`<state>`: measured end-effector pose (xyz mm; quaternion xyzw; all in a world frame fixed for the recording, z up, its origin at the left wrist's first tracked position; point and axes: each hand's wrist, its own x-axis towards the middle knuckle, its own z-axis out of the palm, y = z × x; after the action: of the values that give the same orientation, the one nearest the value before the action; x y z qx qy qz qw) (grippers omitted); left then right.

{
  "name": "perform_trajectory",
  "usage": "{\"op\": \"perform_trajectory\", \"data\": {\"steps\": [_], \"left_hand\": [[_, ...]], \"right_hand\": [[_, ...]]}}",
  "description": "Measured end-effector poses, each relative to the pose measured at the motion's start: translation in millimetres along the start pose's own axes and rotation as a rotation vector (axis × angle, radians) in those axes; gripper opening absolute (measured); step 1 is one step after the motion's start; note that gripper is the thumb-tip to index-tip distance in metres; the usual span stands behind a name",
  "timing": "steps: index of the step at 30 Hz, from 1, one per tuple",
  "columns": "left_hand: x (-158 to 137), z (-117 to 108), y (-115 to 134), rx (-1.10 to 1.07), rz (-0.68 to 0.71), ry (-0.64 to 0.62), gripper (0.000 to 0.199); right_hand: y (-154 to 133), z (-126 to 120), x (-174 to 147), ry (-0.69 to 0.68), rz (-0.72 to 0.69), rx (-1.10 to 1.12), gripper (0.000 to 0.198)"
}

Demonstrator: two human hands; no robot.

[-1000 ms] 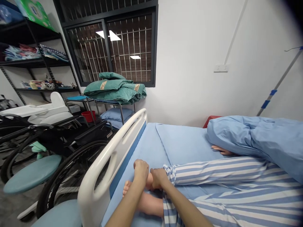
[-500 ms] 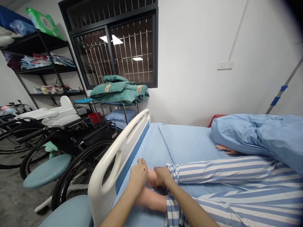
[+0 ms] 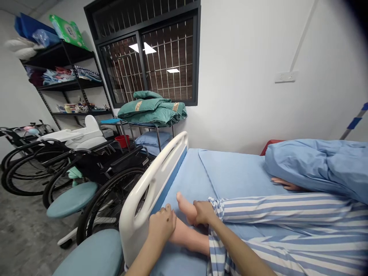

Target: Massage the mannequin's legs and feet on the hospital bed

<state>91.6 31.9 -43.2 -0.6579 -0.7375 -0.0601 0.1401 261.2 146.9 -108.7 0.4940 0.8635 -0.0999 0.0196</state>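
Note:
A figure lies on the bed in blue-and-white striped trousers (image 3: pixel 273 209), both bare feet toward the footboard. My right hand (image 3: pixel 203 212) is wrapped around the ankle of the far foot (image 3: pixel 186 207), just below the trouser cuff. The toes of that foot show uncovered, pointing up and to the left. Closed over the front of the near foot, my left hand (image 3: pixel 161 223) hides its toes. The near lower leg (image 3: pixel 191 238) rests along the blue sheet (image 3: pixel 230 166). The undersides of both grips are hidden.
A white footboard (image 3: pixel 149 180) stands just left of the feet. Beyond it are wheelchairs (image 3: pixel 115 165) and round stools (image 3: pixel 92 251). A blue quilt (image 3: pixel 316 161) covers the figure's upper part, and a hand (image 3: pixel 286 183) sticks out below it. Green folded bedding (image 3: pixel 152 109) lies under the window.
My left hand has moved from the far foot's front down and left onto the near foot, uncovering the far toes. My right hand stays at the far ankle. The view has turned slightly left.

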Motion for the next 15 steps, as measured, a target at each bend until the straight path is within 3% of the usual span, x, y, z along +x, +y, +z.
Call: {"op": "perform_trajectory", "data": {"steps": [7,15], "left_hand": [[24,-17,24,0.138,0.213,-0.367,0.027],[23,-3,40,0.132,0.266,-0.401,0.029]], "right_hand": [[-5,-2,-1,-0.026,0.036,0.003,0.057],[-4,1,-1,0.000,0.030,0.001,0.057]]}}
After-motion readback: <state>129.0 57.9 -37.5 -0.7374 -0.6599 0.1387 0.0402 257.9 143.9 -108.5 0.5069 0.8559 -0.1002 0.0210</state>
